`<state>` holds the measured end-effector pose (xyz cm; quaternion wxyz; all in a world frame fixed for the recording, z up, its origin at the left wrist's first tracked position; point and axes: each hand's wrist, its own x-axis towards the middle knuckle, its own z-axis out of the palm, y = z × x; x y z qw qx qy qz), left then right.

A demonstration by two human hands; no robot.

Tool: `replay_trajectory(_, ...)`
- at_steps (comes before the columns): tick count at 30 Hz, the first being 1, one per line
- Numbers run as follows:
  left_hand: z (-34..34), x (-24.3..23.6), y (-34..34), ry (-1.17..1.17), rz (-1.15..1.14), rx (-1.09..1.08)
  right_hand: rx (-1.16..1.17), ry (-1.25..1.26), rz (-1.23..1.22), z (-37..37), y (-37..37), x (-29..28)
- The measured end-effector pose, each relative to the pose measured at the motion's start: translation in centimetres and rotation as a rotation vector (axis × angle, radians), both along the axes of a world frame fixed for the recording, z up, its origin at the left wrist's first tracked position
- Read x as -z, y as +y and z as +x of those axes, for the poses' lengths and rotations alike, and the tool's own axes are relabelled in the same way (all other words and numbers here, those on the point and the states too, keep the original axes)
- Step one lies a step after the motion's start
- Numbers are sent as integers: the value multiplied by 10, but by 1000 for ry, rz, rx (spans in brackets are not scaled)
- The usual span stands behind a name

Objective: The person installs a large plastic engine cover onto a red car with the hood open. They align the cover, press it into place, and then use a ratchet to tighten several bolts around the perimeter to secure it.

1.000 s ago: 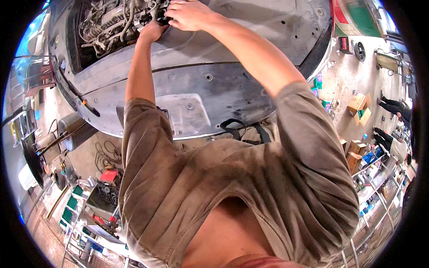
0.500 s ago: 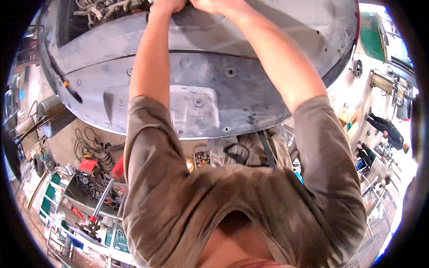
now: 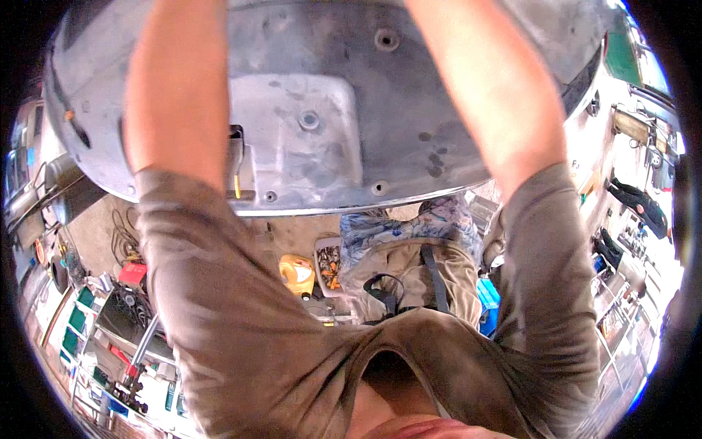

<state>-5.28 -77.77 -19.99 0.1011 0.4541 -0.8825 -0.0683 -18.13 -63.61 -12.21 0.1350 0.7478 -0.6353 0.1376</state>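
Observation:
Both of my arms stretch forward over a curved grey, smudged vehicle body panel [image 3: 409, 124]. My left and right hands are past the top edge of the picture, so whatever they touch or hold is hidden. Between the forearms, the panel has a lighter raised rectangular section [image 3: 333, 99] with a round fitting [image 3: 309, 120] in it. Another round hole [image 3: 386, 39] lies farther up. Beside my left arm is a dark slot [image 3: 236, 132] with a thin yellow strip [image 3: 238, 186] below it.
Below the panel's near edge are a yellow jug [image 3: 295, 272], a tray of small parts [image 3: 329, 265] and a blue container [image 3: 488, 305]. A tool trolley [image 3: 117, 322] stands left, near a grey cylinder [image 3: 69, 190]. A person in dark clothes [image 3: 640, 205] is far right.
My hands have gone out past the top edge, and the forearms are farther apart. The panel appears larger and higher in view; the jug and blue container show more fully.

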Motion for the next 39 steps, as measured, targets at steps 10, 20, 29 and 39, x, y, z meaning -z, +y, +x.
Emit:
replay_trajectory(10,21,-73,55,482,-10,-258,50,-280,394,43,293,16)
replay_trajectory(20,55,-90,57,70,-226,-214,115,-296,261,-2,340,10)
replay_trajectory(29,53,-64,16,181,54,-187,329,-259,127,1,326,33)
replay_trajectory(39,77,-132,-25,535,166,-218,346,-271,154,2,316,40)
